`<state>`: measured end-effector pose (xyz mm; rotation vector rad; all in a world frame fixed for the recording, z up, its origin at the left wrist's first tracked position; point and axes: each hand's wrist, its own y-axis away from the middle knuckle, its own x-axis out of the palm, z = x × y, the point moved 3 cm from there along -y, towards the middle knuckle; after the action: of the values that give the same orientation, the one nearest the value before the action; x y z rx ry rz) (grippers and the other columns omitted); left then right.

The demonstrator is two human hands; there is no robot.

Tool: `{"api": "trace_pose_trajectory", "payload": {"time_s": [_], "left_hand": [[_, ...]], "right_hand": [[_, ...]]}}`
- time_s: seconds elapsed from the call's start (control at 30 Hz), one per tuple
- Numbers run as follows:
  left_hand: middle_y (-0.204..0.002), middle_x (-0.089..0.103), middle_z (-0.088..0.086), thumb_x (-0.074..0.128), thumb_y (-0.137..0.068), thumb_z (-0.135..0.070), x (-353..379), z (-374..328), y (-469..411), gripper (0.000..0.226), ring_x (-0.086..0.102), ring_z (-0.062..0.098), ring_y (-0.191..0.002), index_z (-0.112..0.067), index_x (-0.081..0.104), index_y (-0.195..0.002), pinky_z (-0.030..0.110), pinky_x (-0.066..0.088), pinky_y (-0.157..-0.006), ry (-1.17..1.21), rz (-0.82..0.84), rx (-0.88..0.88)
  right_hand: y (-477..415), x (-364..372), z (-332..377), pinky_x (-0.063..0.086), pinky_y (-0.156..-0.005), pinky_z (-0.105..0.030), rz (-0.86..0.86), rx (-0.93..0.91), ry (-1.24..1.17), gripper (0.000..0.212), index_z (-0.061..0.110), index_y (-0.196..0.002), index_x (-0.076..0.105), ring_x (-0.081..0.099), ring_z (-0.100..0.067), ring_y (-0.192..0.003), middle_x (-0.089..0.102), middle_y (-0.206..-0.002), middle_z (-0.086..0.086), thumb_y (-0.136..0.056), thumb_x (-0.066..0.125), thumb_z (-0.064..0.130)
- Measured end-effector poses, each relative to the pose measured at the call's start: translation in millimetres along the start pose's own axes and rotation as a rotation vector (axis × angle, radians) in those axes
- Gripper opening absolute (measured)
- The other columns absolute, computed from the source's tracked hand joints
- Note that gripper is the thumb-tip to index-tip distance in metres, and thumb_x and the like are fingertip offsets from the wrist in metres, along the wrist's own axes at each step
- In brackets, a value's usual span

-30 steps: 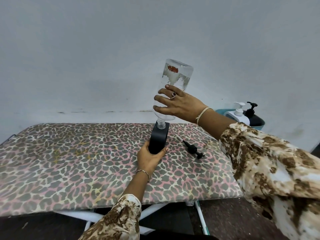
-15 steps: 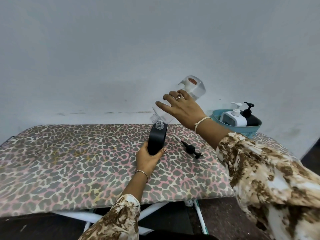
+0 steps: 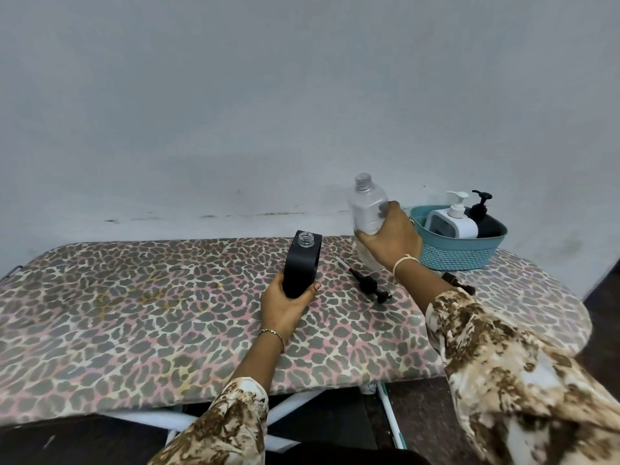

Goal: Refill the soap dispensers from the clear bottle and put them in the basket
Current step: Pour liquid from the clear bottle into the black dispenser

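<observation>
Leopard-print board [image 3: 134, 317] — left half bare (fingers of both hands full: open black dispenser [image 3: 301, 268], upright clear bottle [image 3: 368, 209]).

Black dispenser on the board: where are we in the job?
Done: a white pump dispenser and a black pump dispenser stand in the teal woven basket. In hand: the left hand holds the open black flat dispenser; the right hand holds the clear plastic bottle upright, off its neck. Left: refit the black pump head lying on the leopard-print board, then basket it.
</observation>
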<state>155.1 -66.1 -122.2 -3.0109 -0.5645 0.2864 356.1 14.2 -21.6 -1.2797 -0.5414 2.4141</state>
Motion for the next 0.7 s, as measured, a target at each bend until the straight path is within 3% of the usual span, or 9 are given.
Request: {"api": "trace_pose_trajectory", "payload": {"time_s": [0.17, 0.3, 0.5, 0.7], "left_hand": [[-0.100, 0.058, -0.009, 0.083, -0.072, -0.023, 0, -3, 1, 0.057, 0.058, 0.012, -0.096, -0.013, 0.057, -0.121, 0.023, 0.048, -0.088, -0.020, -0.016, -0.015], [-0.099, 0.058, -0.010, 0.083, -0.072, -0.023, 0, -2, 1, 0.056, 0.058, 0.011, -0.095, -0.014, 0.057, -0.121, 0.021, 0.046, -0.084, -0.018, -0.015, -0.022], [-0.103, 0.060, -0.007, 0.084, -0.071, -0.024, 0, 1, -1, 0.057, 0.060, 0.015, -0.098, -0.016, 0.056, -0.120, 0.031, 0.051, -0.095, -0.011, -0.009, -0.036], [-0.108, 0.065, -0.001, 0.085, -0.069, -0.023, 0, 2, -2, 0.052, 0.064, 0.018, -0.101, -0.022, 0.057, -0.112, 0.037, 0.053, -0.094, -0.011, -0.033, -0.033]], "right_hand": [[-3, 5, -30, 0.049, -0.085, -0.040, 0.019, 0.207, -0.181, 0.068, 0.012, -0.119, 0.043, 0.060, -0.030, -0.108, 0.062, -0.118, -0.006, -0.070, 0.082, 0.041], [0, 11, -44, 0.052, -0.087, -0.043, 0.001, 0.251, -0.267, 0.071, 0.014, -0.120, 0.043, 0.063, -0.027, -0.103, 0.063, -0.117, -0.004, -0.070, 0.082, 0.045], [13, 15, -50, 0.051, -0.091, -0.042, -0.055, 0.256, -0.300, 0.064, 0.015, -0.117, 0.046, 0.061, -0.027, -0.105, 0.065, -0.116, -0.006, -0.072, 0.081, 0.043], [21, 18, -52, 0.050, -0.094, -0.042, -0.026, 0.291, -0.327, 0.070, 0.012, -0.117, 0.047, 0.060, -0.029, -0.108, 0.063, -0.118, -0.008, -0.068, 0.083, 0.046]]}}
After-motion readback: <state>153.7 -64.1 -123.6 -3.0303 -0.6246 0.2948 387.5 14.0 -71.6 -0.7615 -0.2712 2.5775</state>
